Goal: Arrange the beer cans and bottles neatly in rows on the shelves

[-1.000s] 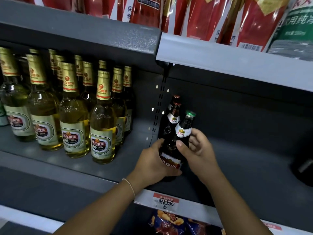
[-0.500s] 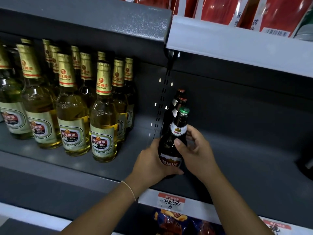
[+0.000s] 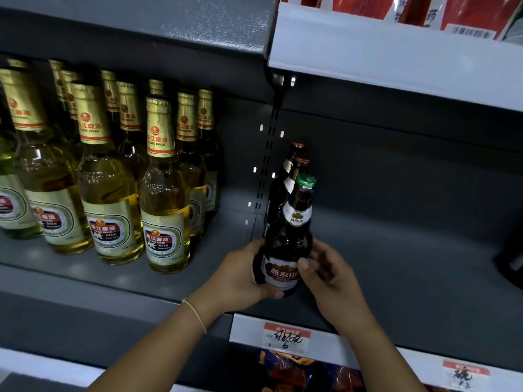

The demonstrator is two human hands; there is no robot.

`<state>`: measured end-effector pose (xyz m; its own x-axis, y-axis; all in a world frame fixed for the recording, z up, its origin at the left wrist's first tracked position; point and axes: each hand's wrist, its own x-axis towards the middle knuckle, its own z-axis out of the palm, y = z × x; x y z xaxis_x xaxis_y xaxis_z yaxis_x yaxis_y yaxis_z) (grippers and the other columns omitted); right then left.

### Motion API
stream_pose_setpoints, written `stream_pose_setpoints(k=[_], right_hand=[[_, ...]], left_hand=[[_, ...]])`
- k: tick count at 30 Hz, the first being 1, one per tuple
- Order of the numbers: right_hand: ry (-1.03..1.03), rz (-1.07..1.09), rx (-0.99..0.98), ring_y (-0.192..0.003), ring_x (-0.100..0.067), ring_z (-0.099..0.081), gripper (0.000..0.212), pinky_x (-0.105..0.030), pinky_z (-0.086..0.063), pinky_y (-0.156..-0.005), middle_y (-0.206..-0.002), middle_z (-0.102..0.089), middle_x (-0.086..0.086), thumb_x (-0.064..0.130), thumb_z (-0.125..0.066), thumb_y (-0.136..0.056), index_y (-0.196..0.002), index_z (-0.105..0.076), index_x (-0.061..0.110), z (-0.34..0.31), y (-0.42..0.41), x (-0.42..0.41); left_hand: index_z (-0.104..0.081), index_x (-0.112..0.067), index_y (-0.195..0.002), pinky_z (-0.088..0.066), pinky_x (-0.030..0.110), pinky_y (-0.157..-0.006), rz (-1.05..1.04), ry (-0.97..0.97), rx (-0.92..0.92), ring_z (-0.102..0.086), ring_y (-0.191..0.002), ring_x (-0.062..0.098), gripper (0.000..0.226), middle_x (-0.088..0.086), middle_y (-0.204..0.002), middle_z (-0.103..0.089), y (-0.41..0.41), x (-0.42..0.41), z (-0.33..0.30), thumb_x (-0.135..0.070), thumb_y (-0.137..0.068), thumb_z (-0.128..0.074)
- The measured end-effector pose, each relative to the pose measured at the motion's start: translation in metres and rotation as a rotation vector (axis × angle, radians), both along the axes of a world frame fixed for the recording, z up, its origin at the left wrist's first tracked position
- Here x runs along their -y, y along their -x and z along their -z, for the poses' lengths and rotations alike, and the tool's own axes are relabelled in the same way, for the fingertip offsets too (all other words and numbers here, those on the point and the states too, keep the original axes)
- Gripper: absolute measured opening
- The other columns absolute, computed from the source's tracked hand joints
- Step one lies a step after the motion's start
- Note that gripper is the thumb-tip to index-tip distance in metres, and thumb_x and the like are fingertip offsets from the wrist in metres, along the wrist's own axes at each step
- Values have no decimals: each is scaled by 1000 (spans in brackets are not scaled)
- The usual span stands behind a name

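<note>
Both hands slid lower on dark bottle (image 3: 285, 244); left hand (image 3: 240, 275) wraps label, right hand (image 3: 328, 274) pinches side. Bottle upright at shelf (image 3: 396, 264) front, two dark bottles (image 3: 285, 176) behind. Golden bottles (image 3: 113, 179) already in rows; right shelf mostly unfilled.

The dark brown bottle (image 3: 288, 239) wears a green cap (image 3: 306, 181), a white neck label and a red-and-white body label. Behind it, two brown bottles (image 3: 285, 176) have red caps. Left of it stand pale yellow beer bottles (image 3: 165, 193) with gold foil necks banded red. The shelf (image 3: 396, 250) is dark grey, its price tag (image 3: 286, 335) red and white.
</note>
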<state>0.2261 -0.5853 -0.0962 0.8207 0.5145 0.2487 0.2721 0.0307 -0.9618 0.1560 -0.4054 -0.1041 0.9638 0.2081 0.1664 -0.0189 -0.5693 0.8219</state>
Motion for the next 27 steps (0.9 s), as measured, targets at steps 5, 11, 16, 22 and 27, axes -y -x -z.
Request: stream_pose_setpoints(k=[5, 11, 16, 22, 27], right_hand=[[-4, 19, 4, -111, -6, -64, 41, -16, -52, -88, -122, -67, 1, 6, -61, -91, -131, -54, 13, 5, 0, -3], [-8, 40, 34, -111, -5, -64, 38, -16, -52, -88, -121, -67, 1, 4, -60, -92, -128, -55, 14, 8, -1, -8], [7, 43, 48, -113, -6, -64, 40, -17, -51, -90, -124, -66, -1, 6, -60, -92, -132, -53, 11, 9, -2, -8], [-25, 34, 60, -112, -5, -64, 45, -17, -52, -90, -120, -69, 3, 23, -62, -83, -127, -56, 15, 6, 1, -6], [-100, 33, 42, -106, -3, -67, 30, -16, -52, -86, -109, -73, 5, 14, -60, -87, -117, -60, 16, -5, 0, 0]], left_hand=[[-50, -29, -123, -44, 2, -76, 5, -14, 6, -56, -91, -20, 77, -23, -100, -64, -1, 0, -1, -25, -59, -92], [-48, -29, -122, -43, 1, -74, 10, 2, -17, -56, -90, -21, 74, -26, -99, -62, 0, 1, -3, -21, -62, -90], [-48, -30, -120, -42, -1, -71, -5, -23, -30, -54, -83, -24, 72, -27, -94, -60, -1, 2, -8, -22, -63, -90], [-54, -25, -121, -40, 1, -71, -28, -233, -124, -59, -98, 0, 56, -15, -106, -63, 10, 5, -27, -33, -73, -82], [-64, -29, -105, -52, 28, -74, -212, -592, -73, -63, -90, 12, 23, -10, -94, -68, 38, 19, -78, -46, -90, -57]])
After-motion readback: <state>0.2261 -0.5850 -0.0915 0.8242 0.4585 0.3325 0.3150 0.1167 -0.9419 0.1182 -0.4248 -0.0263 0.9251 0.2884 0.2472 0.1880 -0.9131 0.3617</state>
